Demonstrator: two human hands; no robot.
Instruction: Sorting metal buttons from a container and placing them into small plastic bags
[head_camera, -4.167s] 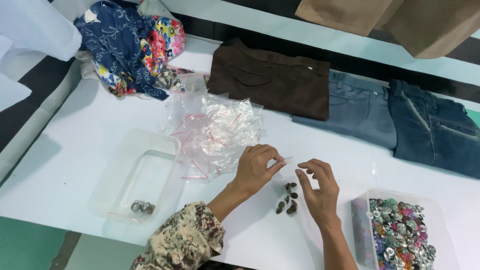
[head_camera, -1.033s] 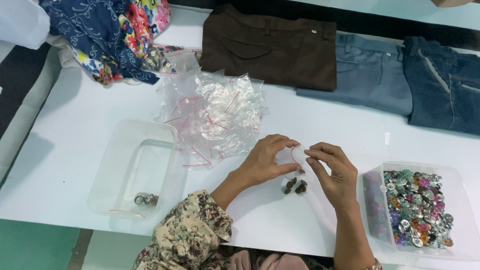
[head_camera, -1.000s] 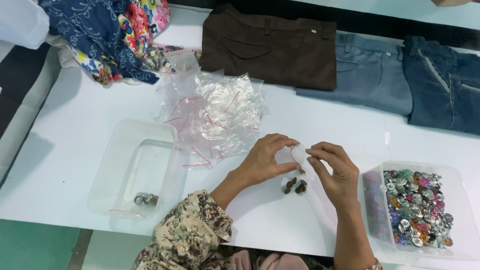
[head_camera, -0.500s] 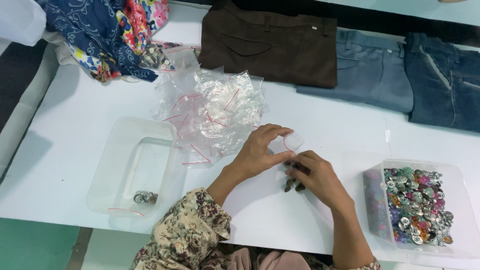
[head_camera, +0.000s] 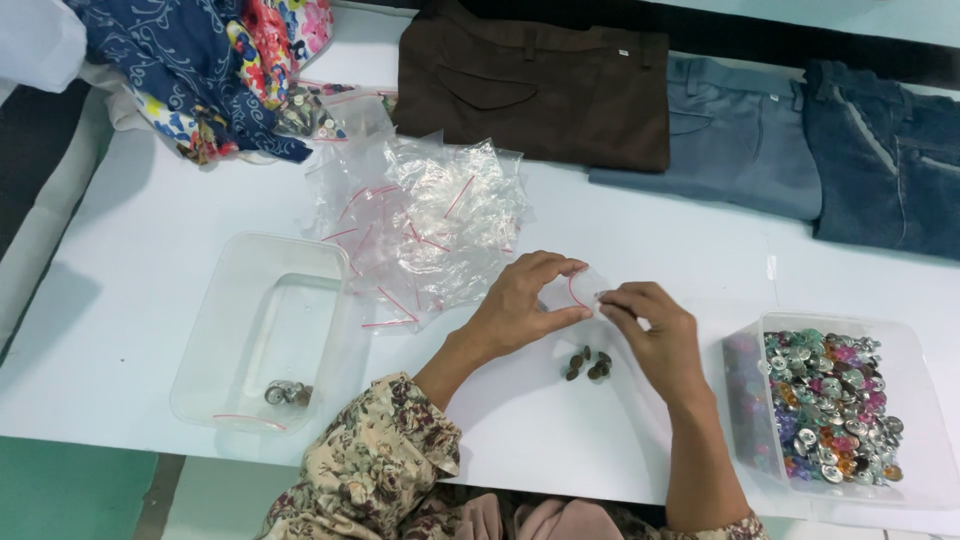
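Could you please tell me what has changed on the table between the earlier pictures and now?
Half a second ago the right hand reached down at the small pile of buttons; it has since lifted back to the little clear bag, which both hands pinch. The left hand barely moved. Trays, bag heap and garments stayed put.

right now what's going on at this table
A person holds a small clear zip bag between the left hand and right hand, just above a few loose dark buttons on the white table. A pile of empty bags lies behind, a nearly empty clear tray to the left, and a tub of colourful buttons to the right.
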